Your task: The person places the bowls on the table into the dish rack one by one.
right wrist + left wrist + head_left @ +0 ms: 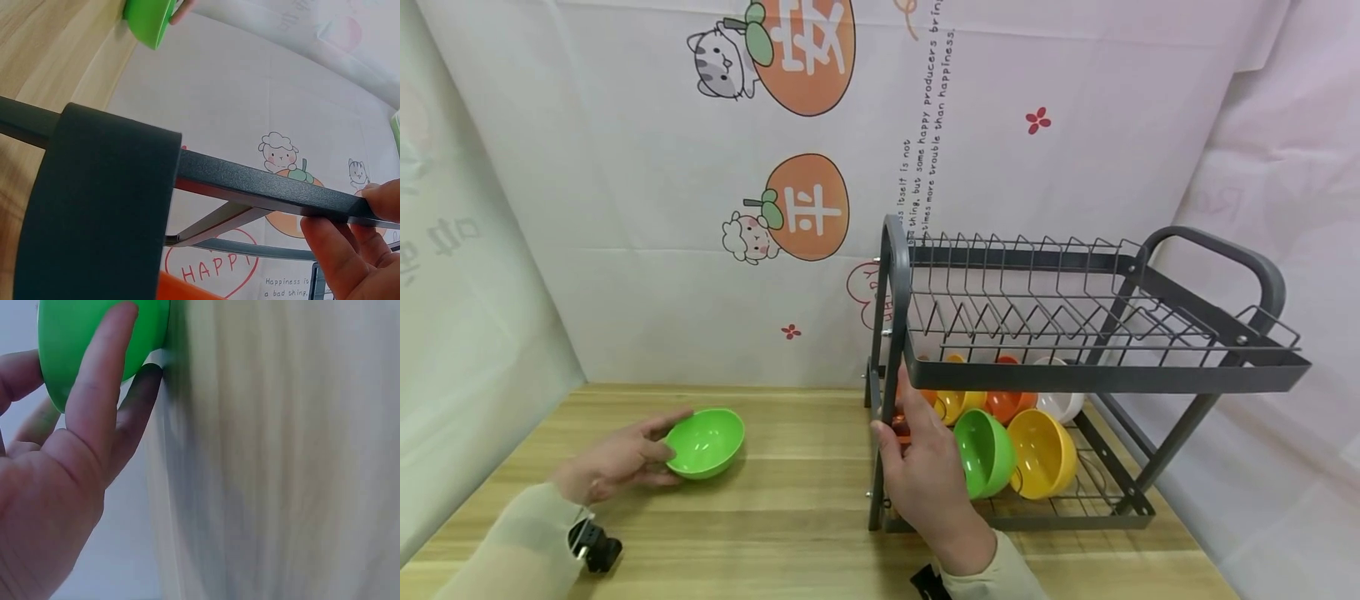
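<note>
At the left of the table, my left hand (632, 457) holds a small green bowl (707, 442) by its left side. The left wrist view shows the thumb along the bowl's outside and other fingers round its edge. The bowl's mouth faces up. My right hand (932, 483) grips the left front post of a dark two-tier dish rack (1112, 379). In the right wrist view, the thumb and fingers pinch the rack's dark post (269, 184) from both sides. Right behind that hand, another green bowl (987, 454) stands on edge in the lower tier.
A larger yellow bowl (1052, 454) leans beside the racked green one. Behind them sit a small yellow bowl (955, 404), an orange-red bowl (1009, 403) and a white bowl (1063, 406). The upper tier's wire rack (1030, 312) overhangs them. A printed cloth (647, 317) hangs behind the wooden table (805, 500).
</note>
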`<state>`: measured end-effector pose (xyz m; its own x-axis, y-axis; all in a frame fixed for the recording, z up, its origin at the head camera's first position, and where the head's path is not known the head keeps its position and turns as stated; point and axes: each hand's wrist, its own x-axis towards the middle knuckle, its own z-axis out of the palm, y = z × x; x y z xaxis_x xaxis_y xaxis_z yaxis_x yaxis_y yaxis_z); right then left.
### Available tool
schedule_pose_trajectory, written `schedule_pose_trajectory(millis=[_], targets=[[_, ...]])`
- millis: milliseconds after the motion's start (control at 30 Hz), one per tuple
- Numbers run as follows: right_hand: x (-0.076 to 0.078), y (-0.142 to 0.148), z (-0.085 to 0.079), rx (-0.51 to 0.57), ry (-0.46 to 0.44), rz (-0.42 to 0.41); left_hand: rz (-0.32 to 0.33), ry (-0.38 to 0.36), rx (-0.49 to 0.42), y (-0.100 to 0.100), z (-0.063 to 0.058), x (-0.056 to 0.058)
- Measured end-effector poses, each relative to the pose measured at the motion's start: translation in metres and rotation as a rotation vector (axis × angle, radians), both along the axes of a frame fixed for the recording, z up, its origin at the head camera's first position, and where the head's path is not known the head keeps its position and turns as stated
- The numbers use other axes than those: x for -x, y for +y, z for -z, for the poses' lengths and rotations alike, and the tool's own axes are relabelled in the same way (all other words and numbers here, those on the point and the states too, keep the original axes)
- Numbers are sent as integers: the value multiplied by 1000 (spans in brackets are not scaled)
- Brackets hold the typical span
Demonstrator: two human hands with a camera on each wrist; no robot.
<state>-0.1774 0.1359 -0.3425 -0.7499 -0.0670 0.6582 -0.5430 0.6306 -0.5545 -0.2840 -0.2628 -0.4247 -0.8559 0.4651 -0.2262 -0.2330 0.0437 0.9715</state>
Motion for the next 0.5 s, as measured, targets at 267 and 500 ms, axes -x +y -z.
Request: schedule_pose_trajectory(millis=[267,500], targets=[[0,0,1,-11,12,15,24,-37,-38,27,0,-20],[0,0,2,-18,16,12,6,-38,-59,57,2,-47]])
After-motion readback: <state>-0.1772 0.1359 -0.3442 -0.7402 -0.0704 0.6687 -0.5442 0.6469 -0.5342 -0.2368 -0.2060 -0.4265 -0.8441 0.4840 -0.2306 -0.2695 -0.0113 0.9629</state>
